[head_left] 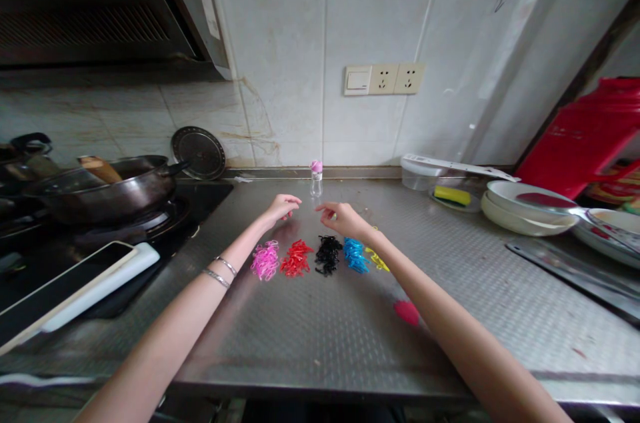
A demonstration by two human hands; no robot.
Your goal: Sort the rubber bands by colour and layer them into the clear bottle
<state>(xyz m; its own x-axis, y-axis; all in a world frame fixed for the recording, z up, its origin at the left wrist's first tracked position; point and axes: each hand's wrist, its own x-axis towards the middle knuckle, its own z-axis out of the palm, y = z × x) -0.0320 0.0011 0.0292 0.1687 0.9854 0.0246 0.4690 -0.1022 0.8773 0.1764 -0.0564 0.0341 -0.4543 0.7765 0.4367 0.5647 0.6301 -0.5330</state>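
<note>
My left hand (283, 207) hovers over the steel counter with its fingers loosely stretched to the right, and I see nothing in it. Facing it, my right hand (342, 217) is held above the piles, fingers apart and bent, with no object visible in it. Behind the gap between them stands a small clear bottle with a pink cap (316, 177). Below my hands lie heaps of small loop-like bands: pink (265, 259), red (297, 258), black (328, 255), blue (355, 255) and yellow (377, 259). My right forearm partly covers the yellow heap.
On the left, a pan (110, 199) sits on the stove, with a phone-like device (95, 283) in front. At right are stacked bowls (530, 216), a yellow sponge (452, 195), a cleaver-like blade (570, 279) and a red thermos (575, 136). A pink-red object (407, 312) lies beside my right forearm.
</note>
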